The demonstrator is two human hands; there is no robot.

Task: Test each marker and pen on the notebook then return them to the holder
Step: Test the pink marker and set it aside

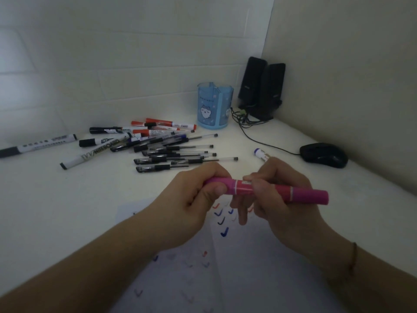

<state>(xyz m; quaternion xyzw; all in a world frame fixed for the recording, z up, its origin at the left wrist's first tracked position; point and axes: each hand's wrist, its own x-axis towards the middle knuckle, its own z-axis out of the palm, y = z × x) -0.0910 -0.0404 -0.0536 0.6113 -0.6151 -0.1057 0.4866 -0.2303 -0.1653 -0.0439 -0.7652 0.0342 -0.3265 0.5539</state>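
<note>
Above the open notebook (225,279), at the near middle of the white bench (67,199), both hands met on one pink marker (266,192). Its long axis ran nearly level from left to right, tipping slightly down toward the right, where the free end stuck out past the right hand (279,197). The left hand (198,195) had its fingers curled round the left end, thumb pressed on the barrel beside a pale ring that looked like the cap seam. The right hand was wrapped round the middle of the barrel, with one finger hanging loose beneath. A second pen with a purple end (261,154) poked up behind the right hand; whether that hand held it too could not be told.

Judging by the grip, the coming move was a straight pull or push along that axis, the two hands working against each other at the seam. Whether the cap was going on or coming off was not clear.

Small ticks in blue, red and dark ink already marked the pages. Farther back on the left lay a loose heap of whiteboard markers (90,152) and gel pens (176,154), untidy and well apart from the hands. The blue holder (214,107) stood upright near the back wall, apparently empty, with black speakers (261,86) to its right and a mouse (322,154) beside the right wall.
</note>
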